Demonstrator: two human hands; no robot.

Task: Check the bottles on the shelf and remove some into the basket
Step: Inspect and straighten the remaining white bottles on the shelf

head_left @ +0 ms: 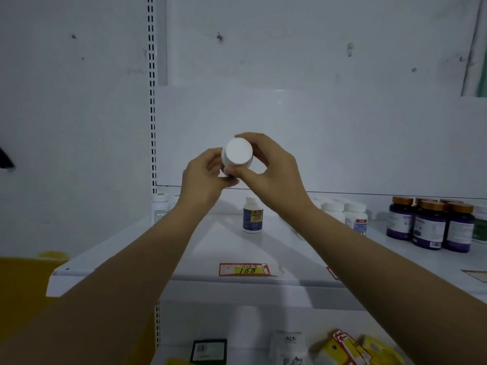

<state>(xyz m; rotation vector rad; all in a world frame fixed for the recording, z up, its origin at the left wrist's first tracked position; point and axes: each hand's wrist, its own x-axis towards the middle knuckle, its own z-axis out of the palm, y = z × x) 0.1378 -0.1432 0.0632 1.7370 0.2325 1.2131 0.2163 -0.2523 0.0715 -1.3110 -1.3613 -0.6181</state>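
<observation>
Both hands hold one white bottle up in front of the shelf, tipped so its round white end faces the camera. My left hand grips it from the left and below. My right hand wraps it from the right, with the fingers over the top. On the white shelf below stands a single white bottle with a blue and yellow label. Two white bottles stand further right, partly behind my right forearm. No basket is in view.
Several purple bottles with brown caps stand at the shelf's right end. A white bottle sits at the far left by the slotted upright. A price tag reading 168 marks the shelf edge. Boxes and yellow packs lie on the lower shelf.
</observation>
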